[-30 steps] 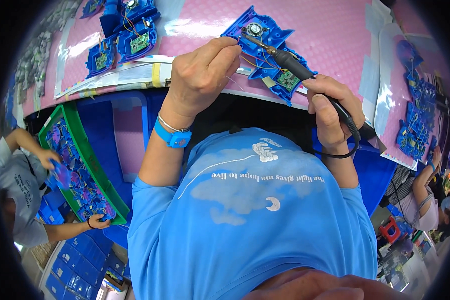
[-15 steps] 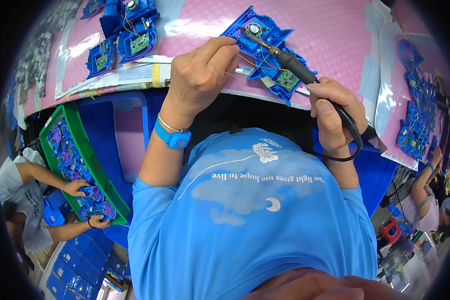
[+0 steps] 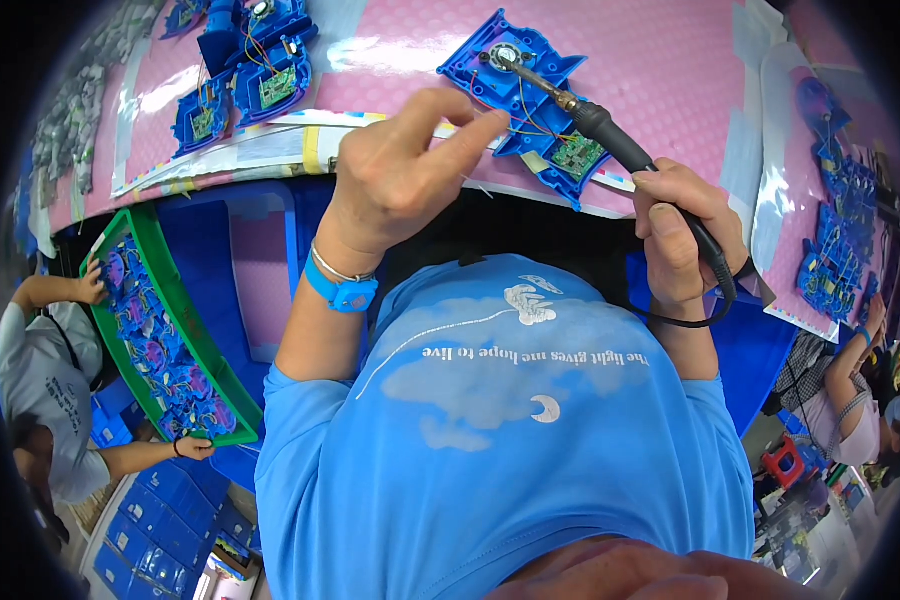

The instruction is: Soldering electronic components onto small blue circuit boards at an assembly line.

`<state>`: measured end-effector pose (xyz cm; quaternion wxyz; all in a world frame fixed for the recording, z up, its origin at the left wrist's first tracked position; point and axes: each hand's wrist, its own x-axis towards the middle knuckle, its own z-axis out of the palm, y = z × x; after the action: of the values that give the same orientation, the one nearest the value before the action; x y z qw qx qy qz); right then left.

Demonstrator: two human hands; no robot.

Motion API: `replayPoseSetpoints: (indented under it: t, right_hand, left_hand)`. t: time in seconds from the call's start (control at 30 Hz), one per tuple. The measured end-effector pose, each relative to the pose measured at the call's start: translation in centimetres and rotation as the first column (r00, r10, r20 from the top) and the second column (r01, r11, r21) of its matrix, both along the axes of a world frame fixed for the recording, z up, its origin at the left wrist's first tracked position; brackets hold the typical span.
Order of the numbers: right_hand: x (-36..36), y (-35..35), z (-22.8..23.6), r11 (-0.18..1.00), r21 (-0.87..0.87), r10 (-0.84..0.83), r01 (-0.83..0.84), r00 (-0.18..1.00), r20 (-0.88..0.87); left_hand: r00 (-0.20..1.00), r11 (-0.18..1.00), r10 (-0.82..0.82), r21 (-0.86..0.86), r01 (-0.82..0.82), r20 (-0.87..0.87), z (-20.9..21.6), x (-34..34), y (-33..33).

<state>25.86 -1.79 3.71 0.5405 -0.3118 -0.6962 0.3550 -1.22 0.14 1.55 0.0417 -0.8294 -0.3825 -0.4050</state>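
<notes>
At upper centre, the blue plastic housing [image 3: 548,62] lies on the pink tabletop [image 3: 670,90], up-right of the nearer left hand [image 3: 405,165], whose fingers pinch a thin wire [image 3: 480,187]; the right hand [image 3: 682,235] grips a soldering iron [image 3: 615,138] slanting up-left toward the speaker [image 3: 500,53].

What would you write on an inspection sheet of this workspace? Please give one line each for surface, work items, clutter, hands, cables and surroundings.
Surface: pink table, glossy in places.
Work items: soldering iron, its tip at or just over the speaker in a blue shell; circuit board in the adjoining shell.
Clutter: more blue shells with boards at left; others at right.
Hands: right hand grips the iron; left hand has bent fingers, a thin pale strand beside it, grip unclear.
Cables: black cord loops below the right hand.
Surroundings: co-worker at left, hands on a green tray; another person at right.
</notes>
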Motion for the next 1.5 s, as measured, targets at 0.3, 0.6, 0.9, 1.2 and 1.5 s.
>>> replayPoseSetpoints:
  t: [0.3,0.6,0.9,1.2,1.5]
  right_hand:
    - [0.7,-0.3,-0.2,0.999,-0.008,0.039,-0.039,0.999,0.024]
    - [0.0,0.1,-0.2,1.0,-0.016,0.013,-0.013,1.0,0.02]
    - [0.1,0.4,-0.8,1.0,0.009,-0.017,0.017,0.999,0.041]
    - [0.3,0.0,-0.3,0.999,0.019,0.05,-0.05,0.999,0.008]
    - [0.3,0.1,-0.4,1.0,0.022,0.012,-0.011,0.999,-0.045]
  left_hand:
    - [0.991,0.984,-0.044,0.168,0.065,-0.125,-0.1,0.8,0.3]
    - [0.986,0.996,0.028,0.083,-0.014,-0.166,-0.3,0.9,1.3]
    - [0.988,0.989,0.014,0.15,0.01,-0.155,-1.4,0.8,2.1]
    - [0.99,0.995,0.011,0.103,0.003,-0.14,-1.1,0.9,2.0]
    - [0.994,0.998,-0.011,0.054,0.017,-0.11,-1.1,0.8,2.1]
